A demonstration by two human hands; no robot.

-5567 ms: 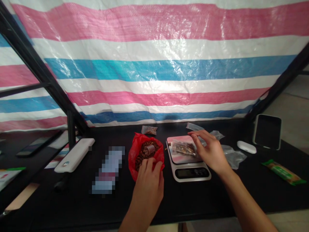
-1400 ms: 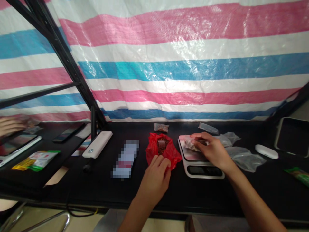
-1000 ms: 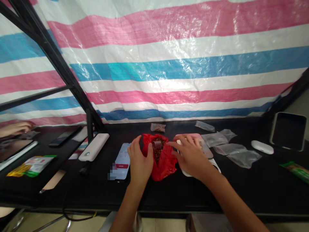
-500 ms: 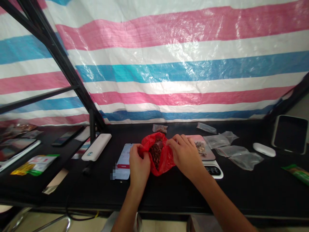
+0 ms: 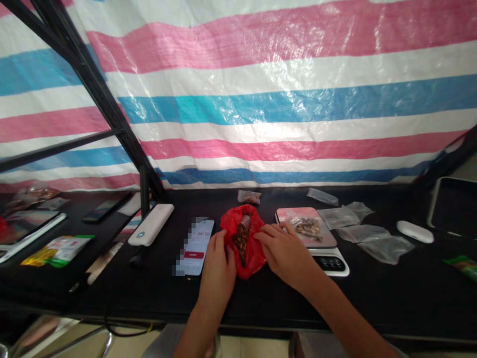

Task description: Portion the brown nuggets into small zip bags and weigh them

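Between my hands a red plastic bag stands on the black table with its mouth spread wide. Small brown pieces, like seeds or nuts, fill the inside, and a small clear cup-like item lies among them. My left hand pinches the bag's left rim. On the right rim, the fingers of my right hand are closed. Just right of that hand is a kitchen scale with a clear packet of brown-and-pale pieces on its pinkish plate. A lit phone lies left of my left hand.
Behind the red bag lies a small filled packet. Flat clear bags and a white case are to the right. At left are a white power bank, a green-yellow packet and a black metal frame.
The bag's opening shows more of its contents and the clear item. My right hand has moved slightly down, uncovering more of the scale and its packet. The view has shifted slightly.
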